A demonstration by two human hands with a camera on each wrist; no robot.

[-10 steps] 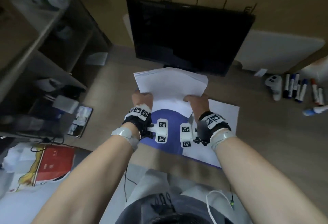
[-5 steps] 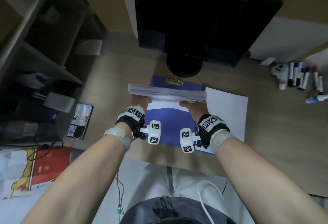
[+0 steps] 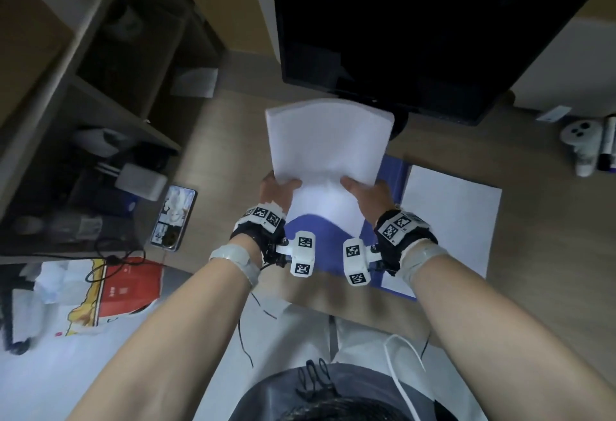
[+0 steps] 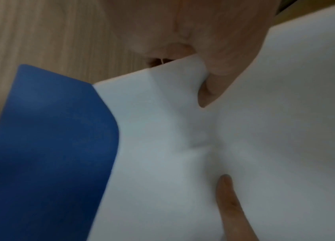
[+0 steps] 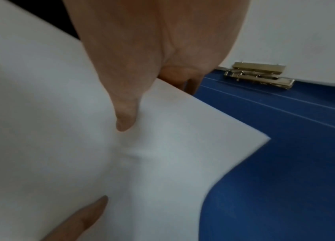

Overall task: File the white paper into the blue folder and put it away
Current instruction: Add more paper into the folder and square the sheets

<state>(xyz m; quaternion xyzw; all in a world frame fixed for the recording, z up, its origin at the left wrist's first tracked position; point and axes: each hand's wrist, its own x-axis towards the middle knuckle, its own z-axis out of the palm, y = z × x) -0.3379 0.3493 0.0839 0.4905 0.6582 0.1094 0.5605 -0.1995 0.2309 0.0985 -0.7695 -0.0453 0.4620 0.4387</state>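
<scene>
1. A wooden desk (image 3: 233, 140) has a dark screen (image 3: 416, 30) at the back.
2. The blue folder (image 3: 310, 227) lies open on the desk, with a metal clip (image 5: 259, 75) inside it.
3. The white paper (image 3: 328, 150) is a thick stack, held up above the folder and bent a little.
4. The left hand (image 3: 276, 190) pinches its left edge, thumb on top.
5. The right hand (image 3: 368, 192) pinches its right edge the same way.
6. Another white sheet (image 3: 446, 220) lies on the folder's right side.
</scene>
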